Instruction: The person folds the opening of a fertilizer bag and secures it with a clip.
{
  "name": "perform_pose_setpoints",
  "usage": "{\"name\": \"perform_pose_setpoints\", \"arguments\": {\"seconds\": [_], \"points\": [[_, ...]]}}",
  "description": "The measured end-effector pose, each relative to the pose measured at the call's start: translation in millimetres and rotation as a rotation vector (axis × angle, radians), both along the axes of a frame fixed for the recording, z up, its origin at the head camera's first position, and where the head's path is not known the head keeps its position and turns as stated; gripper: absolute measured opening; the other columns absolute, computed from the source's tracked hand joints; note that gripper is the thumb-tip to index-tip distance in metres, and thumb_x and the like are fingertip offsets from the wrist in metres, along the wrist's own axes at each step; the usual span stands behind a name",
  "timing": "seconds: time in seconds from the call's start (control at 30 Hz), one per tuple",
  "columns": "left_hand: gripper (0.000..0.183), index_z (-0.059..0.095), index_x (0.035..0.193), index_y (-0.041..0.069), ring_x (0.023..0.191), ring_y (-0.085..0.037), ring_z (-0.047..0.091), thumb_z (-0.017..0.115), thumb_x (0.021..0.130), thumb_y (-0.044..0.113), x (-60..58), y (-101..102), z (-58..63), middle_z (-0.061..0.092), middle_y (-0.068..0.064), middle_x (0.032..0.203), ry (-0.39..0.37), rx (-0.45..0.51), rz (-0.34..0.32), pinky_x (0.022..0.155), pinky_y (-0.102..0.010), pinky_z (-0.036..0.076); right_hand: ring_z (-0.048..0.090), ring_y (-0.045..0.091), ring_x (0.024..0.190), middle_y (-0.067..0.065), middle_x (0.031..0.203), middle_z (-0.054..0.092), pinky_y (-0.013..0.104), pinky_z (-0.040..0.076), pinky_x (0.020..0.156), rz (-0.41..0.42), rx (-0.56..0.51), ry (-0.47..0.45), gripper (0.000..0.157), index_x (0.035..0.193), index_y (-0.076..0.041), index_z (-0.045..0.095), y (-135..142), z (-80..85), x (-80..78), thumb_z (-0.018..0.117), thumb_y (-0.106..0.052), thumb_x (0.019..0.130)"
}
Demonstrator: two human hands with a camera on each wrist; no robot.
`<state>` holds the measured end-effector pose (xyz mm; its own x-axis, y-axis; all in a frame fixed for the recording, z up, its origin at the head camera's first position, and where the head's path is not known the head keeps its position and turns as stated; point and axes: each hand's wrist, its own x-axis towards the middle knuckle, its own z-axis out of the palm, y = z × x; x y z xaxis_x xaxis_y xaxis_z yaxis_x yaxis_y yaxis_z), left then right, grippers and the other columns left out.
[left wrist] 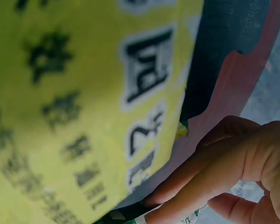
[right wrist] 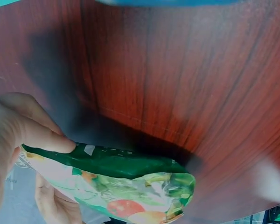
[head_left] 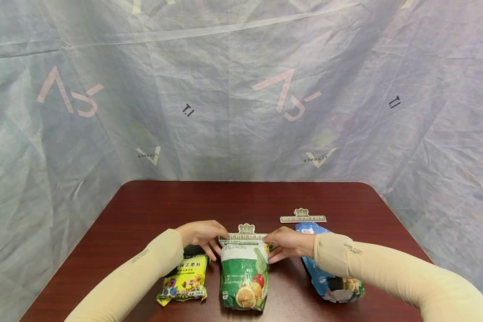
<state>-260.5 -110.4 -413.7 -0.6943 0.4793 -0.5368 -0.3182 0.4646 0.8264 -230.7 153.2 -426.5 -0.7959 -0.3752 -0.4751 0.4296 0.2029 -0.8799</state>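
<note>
A green-and-white fertilizer bag (head_left: pixel 241 273) with vegetable and fruit pictures is between both hands near the front of the table. A wide pale clip (head_left: pixel 246 230) spans its top edge. My left hand (head_left: pixel 203 236) holds the bag's upper left corner, close to one end of the clip. At the upper right corner my right hand (head_left: pixel 289 243) grips the bag's edge; in the right wrist view its fingers (right wrist: pixel 46 137) lie along the green side. Left of it lies a yellow fertilizer bag (head_left: pixel 185 279) with a dark clip (left wrist: pixel 210 70) at its top, partly hidden by my left hand.
A blue bag (head_left: pixel 315 273) lies on the right, partly covered by my right forearm. Just behind its top lies another pale clip (head_left: pixel 303 218); whether it touches the bag I cannot tell. The dark red table (head_left: pixel 177 201) backs onto a grey printed cloth (head_left: pixel 225 134).
</note>
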Motion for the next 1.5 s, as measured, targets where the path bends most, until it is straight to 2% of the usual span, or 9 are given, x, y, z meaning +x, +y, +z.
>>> {"name": "perform_pose_setpoints", "arguments": {"seconds": [0.3,0.43,0.53,0.63,0.77,1.0,1.23,1.5], "points": [[0.044,0.046,0.131,-0.004,0.076,-0.032,0.065,0.053,0.092,0.017,0.9,0.9,-2.8,0.032,-0.026,0.139,0.019,-0.038,-0.007,0.06,-0.044,0.054,0.054,0.025,0.062,0.022,0.085,0.053,0.042,0.054,0.068,-0.026,0.045,-0.012,0.019,0.102,0.006,0.043,-6.7,-2.9,0.5,0.049,-0.01,0.094],[0.045,0.044,0.132,-0.005,0.076,-0.032,0.065,0.052,0.093,0.016,0.3,2.5,-4.7,0.033,-0.027,0.138,0.025,-0.051,-0.01,0.06,-0.044,0.054,0.056,0.03,0.069,0.025,0.089,0.052,0.043,0.053,0.071,-0.031,0.053,-0.023,0.027,0.111,0.01,0.042,-7.3,-2.4,0.2,0.048,-0.01,0.094],[0.045,0.042,0.132,-0.006,0.075,-0.032,0.065,0.051,0.093,0.015,-0.7,3.7,-6.8,0.033,-0.027,0.138,0.03,-0.062,-0.017,0.06,-0.043,0.054,0.058,0.036,0.079,0.032,0.1,0.047,0.044,0.052,0.074,-0.046,0.054,-0.042,0.038,0.121,0.013,0.038,-8.0,-2.1,0.8,0.048,-0.011,0.093],[0.045,0.041,0.133,-0.006,0.074,-0.032,0.065,0.05,0.094,0.014,-0.8,4.6,-8.3,0.032,-0.027,0.139,0.036,-0.076,-0.028,0.06,-0.043,0.054,0.057,0.04,0.084,0.037,0.105,0.042,0.045,0.052,0.074,-0.069,0.044,-0.063,0.042,0.121,0.014,0.035,-8.6,-2.3,2.1,0.049,-0.012,0.091],[0.043,0.042,0.132,-0.005,0.072,-0.032,0.065,0.049,0.094,0.013,-0.4,6.0,-8.5,0.033,-0.026,0.139,0.043,-0.099,-0.035,0.059,-0.042,0.054,0.057,0.043,0.087,0.037,0.105,0.04,0.046,0.052,0.074,-0.081,0.035,-0.079,0.044,0.119,0.014,0.033,-8.6,-1.0,3.1,0.051,-0.012,0.088],[0.041,0.044,0.131,-0.004,0.071,-0.032,0.065,0.049,0.094,0.012,0.5,9.3,-5.3,0.037,-0.024,0.136,0.053,-0.139,-0.042,0.059,-0.04,0.054,0.05,0.052,0.101,0.047,0.125,0.025,0.047,0.051,0.076,-0.053,0.05,-0.088,0.061,0.135,0.015,0.018,-8.2,2.5,1.1,0.049,-0.013,0.09],[0.039,0.044,0.13,-0.003,0.072,-0.032,0.065,0.05,0.094,0.011,1.0,9.9,-4.6,0.038,-0.023,0.136,0.046,-0.154,-0.046,0.059,-0.04,0.054,0.047,0.054,0.104,0.048,0.129,0.019,0.048,0.05,0.077,-0.026,0.046,-0.099,0.064,0.136,0.016,0.013,-8.6,4.1,0.6,0.047,-0.013,0.091],[0.034,0.05,0.123,0.0,0.071,-0.031,0.064,0.053,0.092,0.014,0.3,8.9,-8.7,0.039,-0.022,0.134,0.045,-0.159,-0.045,0.059,-0.041,0.054,0.05,0.051,0.103,0.045,0.131,0.02,0.048,0.05,0.076,-0.001,0.052,-0.096,0.061,0.135,0.014,0.017,-10.0,4.3,-0.2,0.048,-0.014,0.09]]}}
